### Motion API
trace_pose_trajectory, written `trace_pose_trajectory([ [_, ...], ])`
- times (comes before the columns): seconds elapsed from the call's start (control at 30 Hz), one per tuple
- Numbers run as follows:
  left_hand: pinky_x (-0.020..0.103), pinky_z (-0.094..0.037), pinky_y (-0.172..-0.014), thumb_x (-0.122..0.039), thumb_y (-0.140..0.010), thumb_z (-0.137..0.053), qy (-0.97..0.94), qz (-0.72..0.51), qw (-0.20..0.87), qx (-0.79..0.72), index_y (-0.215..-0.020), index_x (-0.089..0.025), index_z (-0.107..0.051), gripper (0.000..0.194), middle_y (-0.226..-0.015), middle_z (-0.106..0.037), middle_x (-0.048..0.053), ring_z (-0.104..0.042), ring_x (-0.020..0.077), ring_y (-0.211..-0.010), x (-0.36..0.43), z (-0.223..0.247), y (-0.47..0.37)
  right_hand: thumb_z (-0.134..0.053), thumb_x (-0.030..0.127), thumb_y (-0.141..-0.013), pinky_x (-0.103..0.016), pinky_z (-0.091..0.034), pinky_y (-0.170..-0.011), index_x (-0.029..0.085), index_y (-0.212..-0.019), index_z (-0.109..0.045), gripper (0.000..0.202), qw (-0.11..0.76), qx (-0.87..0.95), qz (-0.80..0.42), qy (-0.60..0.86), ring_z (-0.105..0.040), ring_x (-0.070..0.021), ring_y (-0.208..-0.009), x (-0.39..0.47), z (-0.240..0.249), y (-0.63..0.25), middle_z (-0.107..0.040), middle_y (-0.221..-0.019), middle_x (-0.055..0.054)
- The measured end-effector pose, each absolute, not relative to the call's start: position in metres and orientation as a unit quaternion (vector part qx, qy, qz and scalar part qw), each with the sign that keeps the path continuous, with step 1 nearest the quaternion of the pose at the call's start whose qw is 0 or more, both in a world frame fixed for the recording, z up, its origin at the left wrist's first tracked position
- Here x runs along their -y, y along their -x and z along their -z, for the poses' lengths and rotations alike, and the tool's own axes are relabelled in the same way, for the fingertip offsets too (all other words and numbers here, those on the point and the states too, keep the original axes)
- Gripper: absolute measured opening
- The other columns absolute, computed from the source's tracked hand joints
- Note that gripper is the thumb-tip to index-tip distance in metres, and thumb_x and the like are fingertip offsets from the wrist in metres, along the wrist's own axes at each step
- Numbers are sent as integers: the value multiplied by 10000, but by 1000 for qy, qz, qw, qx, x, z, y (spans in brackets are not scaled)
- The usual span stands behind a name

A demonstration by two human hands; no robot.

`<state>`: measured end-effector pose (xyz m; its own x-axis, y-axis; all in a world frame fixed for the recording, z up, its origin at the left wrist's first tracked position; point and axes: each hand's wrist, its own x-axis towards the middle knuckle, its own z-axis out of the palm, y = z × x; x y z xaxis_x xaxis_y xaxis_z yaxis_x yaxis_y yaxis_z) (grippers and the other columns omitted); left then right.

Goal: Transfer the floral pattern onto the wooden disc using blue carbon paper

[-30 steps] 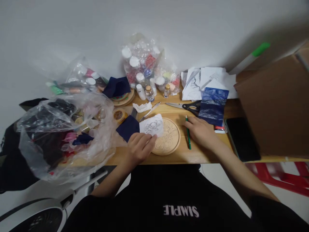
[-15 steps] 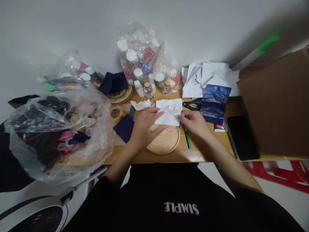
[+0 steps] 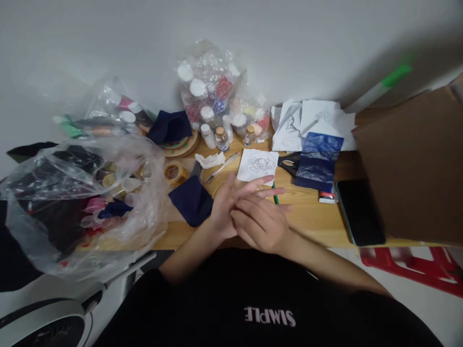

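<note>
My left hand point(image 3: 223, 212) is open, with its fingers stretched out to the right. Across its palm lies my right hand point(image 3: 265, 224), fingers spread and slightly bent, with nothing visible between the two. Just beyond the fingers is a white paper point(image 3: 257, 164) with a line drawing. A green pen point(image 3: 276, 193) lies partly under the paper's lower right side. The round wooden disc is mostly hidden by my hands. Black-handled scissors point(image 3: 289, 166) touch the paper's right side, and a clear pen point(image 3: 222, 167) lies to its left beside crumpled tissue point(image 3: 210, 160).
Left are a plastic bag point(image 3: 144, 212), dark blue cloth point(image 3: 191, 201) and gold thread spool point(image 3: 175, 172). Bagged jars point(image 3: 206, 91) and small bottles point(image 3: 222, 140) stand behind. Right are drawings point(image 3: 318, 113), blue sheet point(image 3: 318, 159), phone point(image 3: 361, 212) and cardboard box point(image 3: 412, 164).
My hands have left the paper and come together nearer my body, right over left. The paper sits slightly farther right, and the wooden disc is now mostly covered.
</note>
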<state>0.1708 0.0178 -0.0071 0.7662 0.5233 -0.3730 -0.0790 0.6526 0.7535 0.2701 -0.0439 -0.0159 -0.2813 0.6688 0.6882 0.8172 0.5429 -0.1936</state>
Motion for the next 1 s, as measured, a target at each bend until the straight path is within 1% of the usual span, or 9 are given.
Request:
trace_pose_trajectory([
  [0.07,436,-482,-879,-686,-850,-242,-331,-171,891,-259,-1201,-215,-578,677,-1138,-658,90,-613,271,-1077,-25,10,-160,-537,172,-830,-304,-507,-735,210,-883,-630,114,364,777,70,509,-621,-167,-900,37,23,-292,-692,-954,-43],
  [0.13,396,-485,-865,-549,-846,-426,-329,-226,878,-265,-1165,-211,-586,492,-1210,-630,83,-619,253,-1068,-36,14,-145,-468,188,-856,-327,-486,-709,176,-874,-628,162,327,711,18,623,-612,-185,-835,27,29,-320,-684,-881,-75],
  [0.23,369,-488,-846,-374,-822,-499,-412,-307,773,-372,-1095,-200,-600,340,-1166,-654,89,-633,228,-1042,-51,24,-123,-461,290,-844,-328,-417,-629,180,-783,-639,217,188,571,-117,790,-580,-200,-704,14,37,-356,-665,-774,-97],
  [0.33,367,-488,-834,-360,-799,-514,-492,-364,622,-489,-1014,-184,-619,298,-1027,-693,82,-650,200,-943,-57,33,-104,-473,391,-829,-322,-356,-590,191,-681,-632,296,154,497,-197,831,-556,-201,-638,5,45,-371,-652,-696,-100],
  [0.47,337,-466,-866,-304,-755,-609,-602,-358,463,-543,-943,-190,-652,224,-968,-680,37,-619,169,-915,-56,36,-80,-499,459,-799,-309,-328,-568,185,-582,-611,367,173,490,-229,823,-538,-187,-597,-1,51,-369,-628,-617,-95],
  [0.57,344,-486,-815,-211,-757,-541,-726,-292,293,-549,-958,-202,-657,232,-938,-665,35,-613,173,-853,-58,36,-67,-538,455,-759,-308,-330,-582,179,-583,-621,338,202,493,-252,808,-541,-180,-617,-6,54,-366,-639,-642,-93],
  [0.67,384,-486,-803,-126,-714,-481,-770,-237,187,-562,-964,-188,-651,309,-925,-644,64,-604,207,-836,-62,39,-61,-579,398,-709,-305,-345,-604,167,-618,-637,256,236,491,-278,791,-554,-180,-651,-8,59,-367,-657,-692,-91],
  [0.77,394,-486,-768,-129,-711,-479,-779,-201,149,-576,-976,-178,-648,318,-938,-622,86,-594,234,-837,-64,41,-61,-582,393,-705,-291,-370,-610,146,-680,-647,257,279,478,-313,772,-563,-165,-649,-6,64,-370,-661,-702,-83],
  [1.0,335,-462,-674,-254,-803,-528,-783,-215,175,-556,-986,-184,-637,224,-861,-598,50,-537,161,-657,-62,35,-71,-585,487,-746,-238,-352,-547,142,-757,-618,346,371,478,-383,698,-473,-95,-566,4,54,-371,-585,-649,-12],
])
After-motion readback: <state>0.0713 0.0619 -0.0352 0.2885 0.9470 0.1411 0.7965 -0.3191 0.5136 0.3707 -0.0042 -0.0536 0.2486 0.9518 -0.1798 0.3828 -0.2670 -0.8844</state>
